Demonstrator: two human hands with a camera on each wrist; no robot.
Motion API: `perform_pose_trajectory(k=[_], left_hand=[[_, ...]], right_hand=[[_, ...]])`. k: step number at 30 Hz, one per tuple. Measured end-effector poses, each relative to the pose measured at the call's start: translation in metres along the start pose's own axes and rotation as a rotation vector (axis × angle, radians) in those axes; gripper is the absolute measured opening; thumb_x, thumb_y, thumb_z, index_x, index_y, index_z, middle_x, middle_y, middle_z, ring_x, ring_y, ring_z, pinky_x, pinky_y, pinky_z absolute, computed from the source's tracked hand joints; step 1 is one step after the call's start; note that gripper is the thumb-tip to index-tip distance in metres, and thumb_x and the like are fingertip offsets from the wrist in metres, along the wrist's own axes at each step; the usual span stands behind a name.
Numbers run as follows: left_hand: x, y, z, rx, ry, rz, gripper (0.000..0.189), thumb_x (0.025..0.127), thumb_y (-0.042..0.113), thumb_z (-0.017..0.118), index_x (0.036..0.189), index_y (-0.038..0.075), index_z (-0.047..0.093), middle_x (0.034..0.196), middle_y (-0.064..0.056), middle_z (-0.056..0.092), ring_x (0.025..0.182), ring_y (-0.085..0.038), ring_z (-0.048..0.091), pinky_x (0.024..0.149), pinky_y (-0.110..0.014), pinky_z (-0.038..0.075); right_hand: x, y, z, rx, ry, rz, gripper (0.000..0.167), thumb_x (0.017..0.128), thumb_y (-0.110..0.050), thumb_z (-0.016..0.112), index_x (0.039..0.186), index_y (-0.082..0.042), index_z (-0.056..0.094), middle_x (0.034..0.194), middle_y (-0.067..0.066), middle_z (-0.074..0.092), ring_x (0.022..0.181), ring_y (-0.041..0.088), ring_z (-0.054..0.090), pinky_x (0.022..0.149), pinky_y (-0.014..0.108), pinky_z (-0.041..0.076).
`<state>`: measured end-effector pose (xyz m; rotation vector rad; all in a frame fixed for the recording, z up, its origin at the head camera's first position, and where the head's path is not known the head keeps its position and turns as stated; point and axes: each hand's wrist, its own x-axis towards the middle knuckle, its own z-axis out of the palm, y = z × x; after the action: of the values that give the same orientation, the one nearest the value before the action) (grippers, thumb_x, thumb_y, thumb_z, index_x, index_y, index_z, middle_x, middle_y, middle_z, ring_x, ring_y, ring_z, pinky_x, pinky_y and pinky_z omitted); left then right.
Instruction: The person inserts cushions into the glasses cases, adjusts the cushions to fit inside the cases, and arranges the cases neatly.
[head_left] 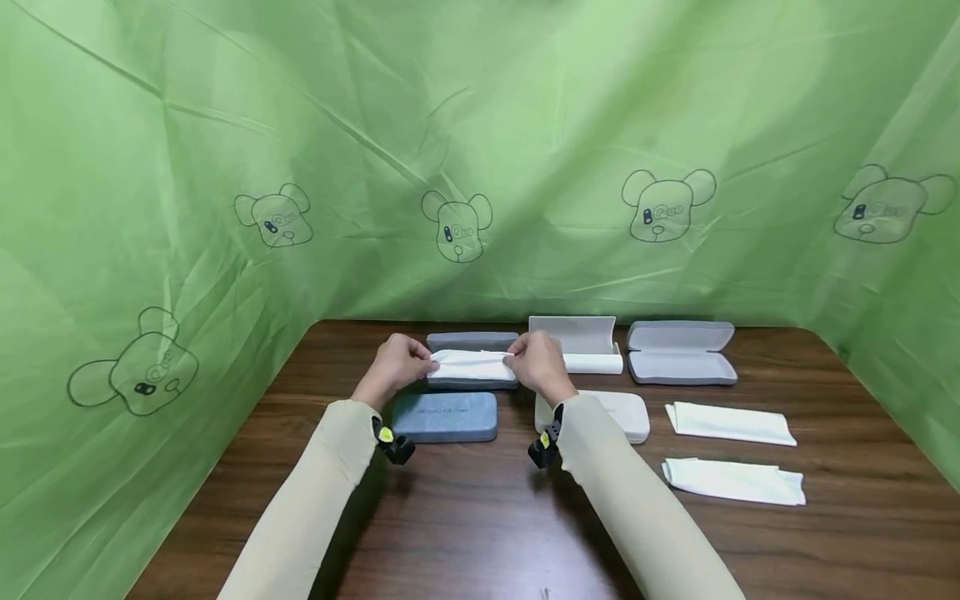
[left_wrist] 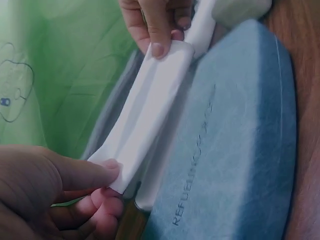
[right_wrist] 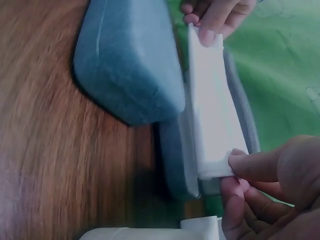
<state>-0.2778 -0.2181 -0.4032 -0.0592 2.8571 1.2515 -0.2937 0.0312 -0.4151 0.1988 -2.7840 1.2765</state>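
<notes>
Left hand (head_left: 397, 365): fingers pinching left end of folded white cloth (head_left: 471, 365). Right hand (head_left: 542, 365): fingers pinching its right end. Cloth near centre of head frame, held over open case (head_left: 474, 341). Closed blue case (head_left: 445, 418) just below, on desk (head_left: 465, 533).
</notes>
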Motion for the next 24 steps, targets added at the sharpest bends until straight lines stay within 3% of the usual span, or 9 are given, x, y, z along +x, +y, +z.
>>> perform_pose_trajectory(k=[3,8,24], left_hand=[[0.008,0.002,0.004,0.063,0.022,0.013,0.013,0.085,0.012,0.082,0.082,0.003,0.073,0.087,-0.009,0.065,0.083,-0.024,0.056,0.067,-0.035,0.047],[0.014,0.003,0.009,0.090,0.039,0.006,0.012,0.083,0.012,0.083,0.080,0.004,0.074,0.093,-0.010,0.067,0.091,-0.027,0.056,0.077,-0.039,0.048],[0.018,-0.010,0.015,0.130,0.040,-0.013,0.012,0.080,0.015,0.086,0.080,0.007,0.077,0.096,-0.009,0.070,0.095,-0.028,0.057,0.078,-0.040,0.049]], right_hand=[[0.003,0.001,0.001,-0.012,0.020,-0.012,0.008,0.086,-0.012,0.080,0.082,-0.006,0.076,0.078,0.003,0.069,0.082,0.024,0.063,0.077,0.038,0.052],[0.006,-0.001,0.002,-0.021,0.044,-0.003,0.008,0.085,-0.013,0.081,0.083,-0.006,0.077,0.080,0.004,0.070,0.086,0.026,0.064,0.082,0.039,0.051],[0.007,0.010,0.014,-0.090,0.069,0.006,0.015,0.081,-0.013,0.086,0.073,-0.007,0.075,0.079,0.005,0.070,0.085,0.030,0.064,0.080,0.042,0.051]])
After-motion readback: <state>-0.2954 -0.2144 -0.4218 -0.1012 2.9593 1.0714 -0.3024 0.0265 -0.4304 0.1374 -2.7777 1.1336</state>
